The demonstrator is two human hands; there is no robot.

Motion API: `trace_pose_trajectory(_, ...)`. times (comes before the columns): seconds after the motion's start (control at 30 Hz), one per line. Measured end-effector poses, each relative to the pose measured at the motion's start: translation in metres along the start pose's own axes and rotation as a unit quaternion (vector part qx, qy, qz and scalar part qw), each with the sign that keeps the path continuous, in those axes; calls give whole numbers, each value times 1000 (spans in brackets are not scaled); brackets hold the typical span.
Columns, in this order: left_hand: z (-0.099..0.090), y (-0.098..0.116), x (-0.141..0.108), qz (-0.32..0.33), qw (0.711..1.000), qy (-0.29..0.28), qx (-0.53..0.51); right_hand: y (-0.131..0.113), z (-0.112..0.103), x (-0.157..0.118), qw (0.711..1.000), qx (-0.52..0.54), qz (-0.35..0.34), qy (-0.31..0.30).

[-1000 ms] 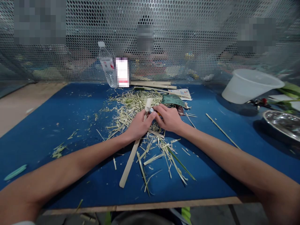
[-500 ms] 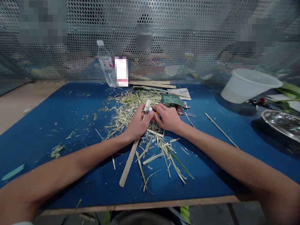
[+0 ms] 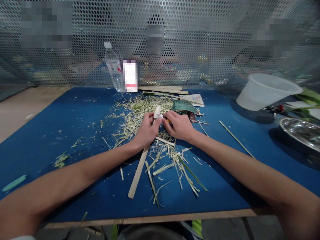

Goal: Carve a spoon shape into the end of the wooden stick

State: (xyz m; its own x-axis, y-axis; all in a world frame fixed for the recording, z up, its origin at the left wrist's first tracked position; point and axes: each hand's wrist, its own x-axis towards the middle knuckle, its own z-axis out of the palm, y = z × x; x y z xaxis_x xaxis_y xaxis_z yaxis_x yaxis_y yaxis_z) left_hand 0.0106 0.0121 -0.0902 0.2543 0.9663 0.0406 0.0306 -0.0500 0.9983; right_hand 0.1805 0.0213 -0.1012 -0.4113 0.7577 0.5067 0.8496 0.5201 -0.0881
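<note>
My left hand [image 3: 148,131] is closed around a pale, flat bamboo strip [image 3: 138,175]. The strip slants from the near side of the mat up through the fingers, and its far end shows a broad, lifted white face. Against the left thumb, my right hand [image 3: 178,125] is closed on a small tool with a shiny metal tip [image 3: 161,116] and a bit of yellow. Most of that tool is hidden by the fingers, so its exact kind is unclear. Under and behind both hands spreads a heap of thin shavings [image 3: 133,121].
A water bottle [image 3: 113,68] and a blurred, lit screen [image 3: 130,76] stand at the back by the perforated metal panel [image 3: 190,43]. More strips [image 3: 162,89] lie there. To the right are a white plastic tub [image 3: 262,95] and a steel bowl [image 3: 300,131]. Shavings litter the blue mat [image 3: 82,133].
Both hands stay in nearly the same place on the strip. The strip's lifted far end is turned slightly, showing more of its white face. The rest looks the same.
</note>
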Motion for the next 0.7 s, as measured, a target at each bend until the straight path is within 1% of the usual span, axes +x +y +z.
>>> trace_pose_trajectory(0.17,0,5,-1,-9,1000,-7,0,0,0,0,1000,1,3,1)
trace_pose_trajectory(0.43,1,6,-1,-23,1000,-4,-15,0,-1,0,999,17,-26,-9)
trace_pose_trajectory(0.7,0,6,-1,-32,999,-13,6,-1,-1,0,999,13,-35,-4)
